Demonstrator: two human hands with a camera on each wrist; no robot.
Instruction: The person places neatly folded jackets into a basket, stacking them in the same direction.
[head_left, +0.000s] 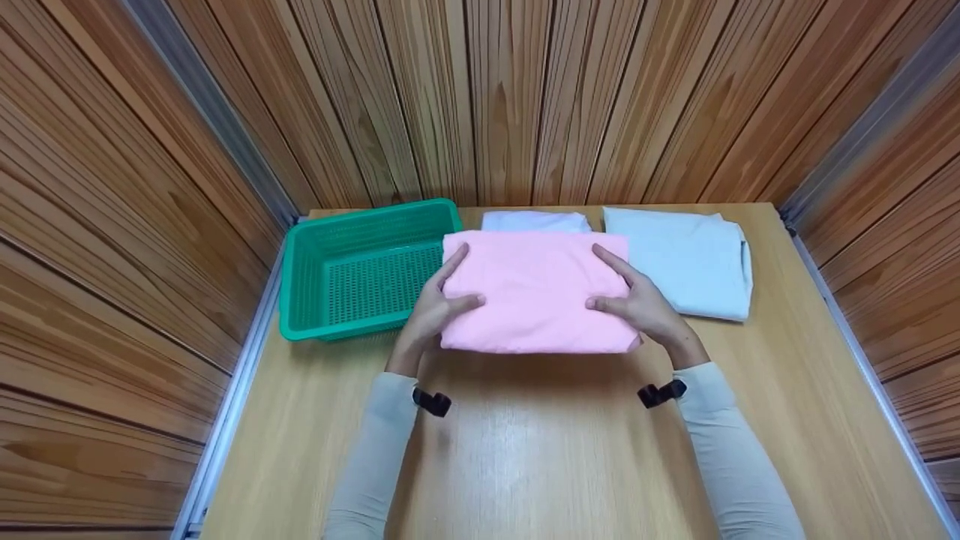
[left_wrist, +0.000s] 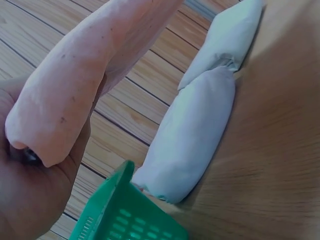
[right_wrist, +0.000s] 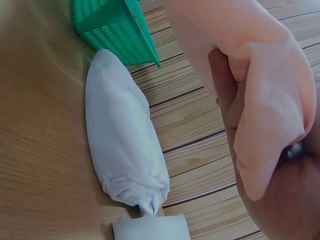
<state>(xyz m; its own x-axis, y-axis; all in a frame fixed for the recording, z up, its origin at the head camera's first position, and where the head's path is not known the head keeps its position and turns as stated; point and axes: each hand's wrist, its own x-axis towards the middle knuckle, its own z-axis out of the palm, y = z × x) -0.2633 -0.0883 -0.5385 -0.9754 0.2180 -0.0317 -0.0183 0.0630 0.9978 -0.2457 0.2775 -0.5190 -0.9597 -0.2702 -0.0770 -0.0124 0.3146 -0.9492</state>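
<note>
A folded pink cloth [head_left: 534, 292] is held level by its two short sides, my left hand [head_left: 435, 306] gripping one end and my right hand [head_left: 651, 306] the other. Both thumbs lie on its upper face, while the other fingers are partly hidden by the cloth. In the left wrist view the pink cloth [left_wrist: 65, 90] hangs above the table, its rolled edge resting in the palm. The right wrist view has fingers beneath a drooping corner of the pink cloth [right_wrist: 270, 115]. Behind it, a pale lavender folded cloth [head_left: 536, 220] lies on the table, mostly covered from above.
At the back left of the wooden table [head_left: 510, 465] stands a green perforated basket [head_left: 304, 277] with nothing in it. A pale blue folded cloth [head_left: 682, 262] lies at the back right, beside the lavender one. Wood-panelled walls [head_left: 502, 97] enclose the back and sides.
</note>
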